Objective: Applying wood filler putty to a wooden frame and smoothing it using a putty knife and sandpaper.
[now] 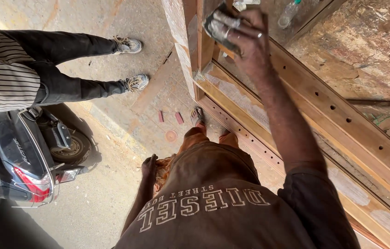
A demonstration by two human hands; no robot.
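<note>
Concrete pavement lay below the wooden door frame (306, 92) at upper right, where my right hand (246, 34) gripped a sanding block (218, 25) I judged best kept flat, my left hand (149, 166) hanging loosely curled at lower centre.

The right hand (243, 34) covers most of the grey sanding pad (216, 25), so its full shape is hidden. The left hand (149, 167) sits half behind the brown shirt (213, 203). The bystander (15, 69) is cut off above the waist, the scooter (24, 157) by the left edge, and the clear bottle (288, 14) by the top.
</note>
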